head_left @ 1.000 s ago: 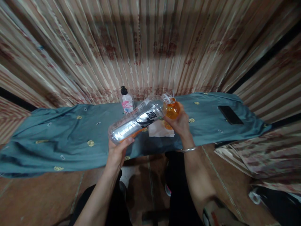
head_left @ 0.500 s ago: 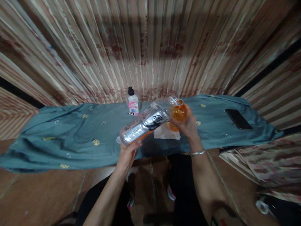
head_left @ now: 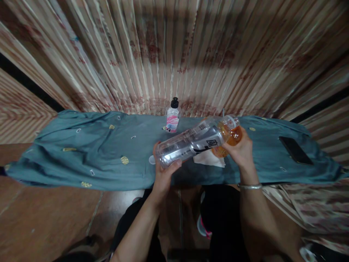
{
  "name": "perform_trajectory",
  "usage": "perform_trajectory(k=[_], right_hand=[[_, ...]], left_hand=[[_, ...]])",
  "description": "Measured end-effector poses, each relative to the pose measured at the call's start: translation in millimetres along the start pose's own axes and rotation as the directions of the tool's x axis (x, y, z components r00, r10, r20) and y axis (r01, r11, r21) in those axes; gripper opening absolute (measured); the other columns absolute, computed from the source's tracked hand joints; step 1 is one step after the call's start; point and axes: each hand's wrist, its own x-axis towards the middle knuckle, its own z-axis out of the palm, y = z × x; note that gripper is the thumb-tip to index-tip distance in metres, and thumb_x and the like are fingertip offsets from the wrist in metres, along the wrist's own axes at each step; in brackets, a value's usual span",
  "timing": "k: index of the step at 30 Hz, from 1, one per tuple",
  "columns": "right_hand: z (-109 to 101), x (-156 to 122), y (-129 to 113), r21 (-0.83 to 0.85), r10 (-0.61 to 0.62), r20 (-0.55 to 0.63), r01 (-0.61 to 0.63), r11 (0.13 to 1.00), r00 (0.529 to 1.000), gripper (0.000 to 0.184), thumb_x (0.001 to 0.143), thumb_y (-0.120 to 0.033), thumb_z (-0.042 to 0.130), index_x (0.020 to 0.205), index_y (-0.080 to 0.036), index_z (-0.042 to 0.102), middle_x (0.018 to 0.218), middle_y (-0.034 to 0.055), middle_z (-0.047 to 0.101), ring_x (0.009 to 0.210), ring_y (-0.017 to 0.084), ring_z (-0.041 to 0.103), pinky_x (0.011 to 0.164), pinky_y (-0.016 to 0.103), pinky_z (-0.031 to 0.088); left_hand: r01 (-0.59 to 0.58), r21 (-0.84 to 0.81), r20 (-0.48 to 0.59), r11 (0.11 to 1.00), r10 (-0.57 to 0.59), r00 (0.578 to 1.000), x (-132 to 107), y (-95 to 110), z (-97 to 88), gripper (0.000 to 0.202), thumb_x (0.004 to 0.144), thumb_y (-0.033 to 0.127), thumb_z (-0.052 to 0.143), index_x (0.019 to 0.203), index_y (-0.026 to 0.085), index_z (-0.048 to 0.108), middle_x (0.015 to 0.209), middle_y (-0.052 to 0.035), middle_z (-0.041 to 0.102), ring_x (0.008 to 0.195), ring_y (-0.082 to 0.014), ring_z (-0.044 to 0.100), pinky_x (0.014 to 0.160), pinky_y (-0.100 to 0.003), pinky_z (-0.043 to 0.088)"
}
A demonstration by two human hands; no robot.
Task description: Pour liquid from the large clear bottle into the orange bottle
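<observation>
My left hand [head_left: 163, 171] grips the base of a large clear plastic bottle [head_left: 191, 143] with a dark label, held nearly on its side, mouth to the right. The mouth meets a small clear cup of orange liquid [head_left: 231, 137], which my right hand [head_left: 241, 153] holds from below. Both are above a table covered in blue-green cloth [head_left: 81, 153]. A white napkin [head_left: 208, 159] lies on the cloth under the cup. A small white cap [head_left: 151, 159] rests beside my left hand.
A small pump bottle with a pink label [head_left: 172, 118] stands at the back of the table. A black phone [head_left: 296, 150] lies at the right end. A striped curtain [head_left: 174, 54] hangs behind. My legs and brown floor [head_left: 49, 218] are below.
The view has swung left, so everything sits further right in frame. The bottle lies flatter and holds less orange liquid than before. Both hands keep their grips.
</observation>
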Motion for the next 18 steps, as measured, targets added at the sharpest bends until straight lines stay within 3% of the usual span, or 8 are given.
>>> perform_trajectory(k=[3,6,13,18], right_hand=[[0.4,0.8,0.2,0.013,-0.007,-0.002,0.007,1.000,1.000,0.089,0.064,-0.065,0.087,0.135,-0.018,0.060,0.132,0.0177,0.074,0.120,0.037,0.073,0.111,0.061,0.055],[0.2,1.1,0.5,0.002,-0.004,-0.022,0.004,1.000,1.000,0.089,0.064,-0.067,0.086,0.134,-0.019,0.060,0.130,0.0172,0.075,0.117,0.037,0.073,0.109,0.061,0.056],[-1.1,0.8,-0.6,0.029,0.008,-0.023,-0.007,1.000,1.000,0.084,0.066,-0.062,0.086,0.133,-0.018,0.060,0.131,0.0180,0.074,0.119,0.037,0.073,0.109,0.059,0.057],[-1.8,-0.4,-0.4,0.010,0.004,-0.017,-0.004,1.000,1.000,0.086,0.066,-0.059,0.086,0.135,-0.016,0.060,0.133,0.0201,0.072,0.121,0.038,0.072,0.112,0.059,0.055]], left_hand=[[-0.032,0.006,0.010,0.999,0.031,0.999,0.9,-0.4,-0.7,0.111,0.056,0.029,0.098,0.151,0.036,0.041,0.136,-0.0029,0.068,0.122,-0.0238,0.067,0.097,-0.034,0.055],[-0.021,0.003,0.014,1.000,0.021,1.000,2.1,-0.8,-0.9,0.113,0.054,0.028,0.099,0.151,0.037,0.040,0.133,-0.0014,0.068,0.118,-0.0224,0.068,0.100,-0.035,0.056],[-0.040,0.021,0.006,0.999,0.039,0.999,4.4,0.8,3.1,0.115,0.051,0.028,0.100,0.150,0.037,0.042,0.132,-0.0017,0.068,0.116,-0.0224,0.069,0.095,-0.033,0.058],[-0.059,0.056,0.035,0.997,0.057,0.998,2.2,6.7,1.4,0.118,0.056,0.029,0.100,0.154,0.036,0.035,0.129,-0.0043,0.070,0.106,-0.0232,0.073,0.082,-0.032,0.063]])
